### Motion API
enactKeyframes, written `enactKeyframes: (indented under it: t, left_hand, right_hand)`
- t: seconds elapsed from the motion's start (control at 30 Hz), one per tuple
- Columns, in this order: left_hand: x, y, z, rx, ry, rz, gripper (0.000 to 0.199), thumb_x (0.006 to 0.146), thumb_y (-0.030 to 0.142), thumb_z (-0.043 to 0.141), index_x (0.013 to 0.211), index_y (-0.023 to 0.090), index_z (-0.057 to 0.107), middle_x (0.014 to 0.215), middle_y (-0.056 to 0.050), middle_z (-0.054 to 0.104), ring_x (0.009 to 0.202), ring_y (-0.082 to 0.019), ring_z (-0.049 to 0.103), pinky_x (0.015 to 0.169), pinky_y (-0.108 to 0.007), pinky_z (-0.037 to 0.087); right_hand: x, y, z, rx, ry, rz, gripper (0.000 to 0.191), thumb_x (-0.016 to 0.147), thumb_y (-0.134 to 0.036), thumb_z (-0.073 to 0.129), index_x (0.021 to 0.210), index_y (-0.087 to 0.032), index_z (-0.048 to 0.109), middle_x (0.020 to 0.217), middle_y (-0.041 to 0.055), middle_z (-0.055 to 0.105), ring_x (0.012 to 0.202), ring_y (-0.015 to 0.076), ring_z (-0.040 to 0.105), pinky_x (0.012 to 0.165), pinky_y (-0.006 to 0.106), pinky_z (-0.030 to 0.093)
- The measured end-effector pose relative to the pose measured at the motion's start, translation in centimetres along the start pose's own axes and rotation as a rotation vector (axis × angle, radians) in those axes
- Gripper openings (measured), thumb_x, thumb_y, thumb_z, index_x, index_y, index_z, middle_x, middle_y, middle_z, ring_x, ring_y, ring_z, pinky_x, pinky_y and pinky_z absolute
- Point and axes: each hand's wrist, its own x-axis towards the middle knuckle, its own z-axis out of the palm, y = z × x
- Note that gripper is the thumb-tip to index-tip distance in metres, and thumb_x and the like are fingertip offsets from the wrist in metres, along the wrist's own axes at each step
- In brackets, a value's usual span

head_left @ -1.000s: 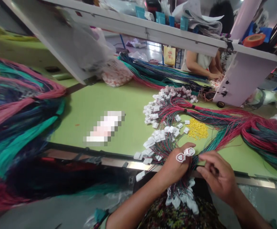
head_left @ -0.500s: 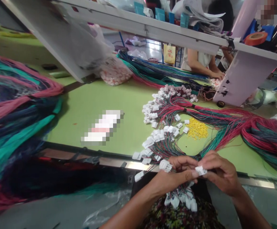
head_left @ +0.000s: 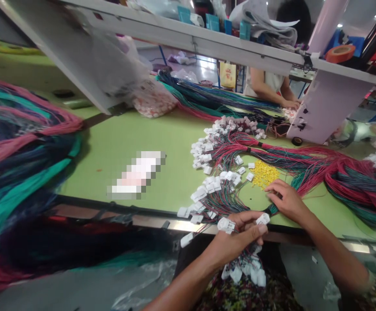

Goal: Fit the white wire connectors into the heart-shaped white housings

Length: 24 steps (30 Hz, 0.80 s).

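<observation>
My left hand [head_left: 236,242] is shut around a bundle of thin coloured wires at the table's front edge. Two white plastic wire connectors [head_left: 225,224] stick out from its fingers, and a second one [head_left: 263,219] sits near the thumb. More connectors [head_left: 242,272] hang below the hand on my lap. My right hand [head_left: 286,201] lies on the green table [head_left: 162,172], fingers spread, holding nothing visible. Its fingertips are beside a small pile of yellow pieces [head_left: 264,174] and touch nearby red and green wires [head_left: 307,185].
Long hanks of pink, teal and navy wire [head_left: 22,142] lie at the left. A pixelated pale patch [head_left: 136,175] covers part of the table. A white shelf [head_left: 188,36] on a lilac support crosses above. A co-worker's hands [head_left: 289,103] work beyond it.
My right hand has moved off the white connector, up and away from my left hand onto the table. The connector now sits at my left hand, and the view has shifted slightly.
</observation>
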Motion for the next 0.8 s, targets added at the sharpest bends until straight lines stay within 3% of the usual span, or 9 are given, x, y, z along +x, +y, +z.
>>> enactKeyframes:
  t: [0.13,0.33,0.53,0.8]
  left_hand:
    - [0.3,-0.1,0.1,-0.056,0.065,0.017,0.037,0.071,0.043,0.087,0.098,0.019,0.078,0.073,-0.003,0.075,0.054,-0.011,0.06,0.059,-0.027,0.046]
    - [0.1,0.3,0.0,-0.104,0.125,0.037,0.036,0.075,0.04,0.085,0.101,0.017,0.074,0.081,-0.005,0.078,0.054,-0.01,0.06,0.059,-0.027,0.046]
    - [-0.2,0.4,-0.4,-0.141,0.183,0.05,0.03,0.079,0.04,0.08,0.097,0.018,0.073,0.084,-0.006,0.08,0.054,-0.009,0.06,0.058,-0.024,0.043]
    - [-0.1,0.4,-0.5,-0.111,0.217,0.043,0.027,0.076,0.039,0.081,0.094,0.019,0.077,0.09,-0.008,0.079,0.059,-0.011,0.06,0.052,-0.023,0.039]
  right_hand:
    - [1.8,1.5,1.2,-0.183,-0.059,0.021,0.016,0.09,-0.012,0.06,0.096,-0.02,0.073,0.097,0.0076,0.067,0.091,0.0229,0.062,0.082,0.034,0.048]
    - [1.9,1.5,1.7,-0.228,-0.099,0.009,0.017,0.092,-0.011,0.057,0.085,-0.02,0.07,0.089,0.0058,0.064,0.087,0.0214,0.059,0.077,0.031,0.042]
    - [1.5,1.1,0.9,-0.207,-0.118,0.006,0.015,0.093,-0.011,0.058,0.084,-0.02,0.067,0.085,0.0037,0.065,0.081,0.0194,0.059,0.073,0.029,0.042]
    - [1.2,0.7,-0.4,-0.145,-0.329,-0.182,0.023,0.088,-0.003,0.063,0.092,-0.022,0.074,0.093,0.004,0.072,0.091,0.0201,0.063,0.08,0.03,0.044]
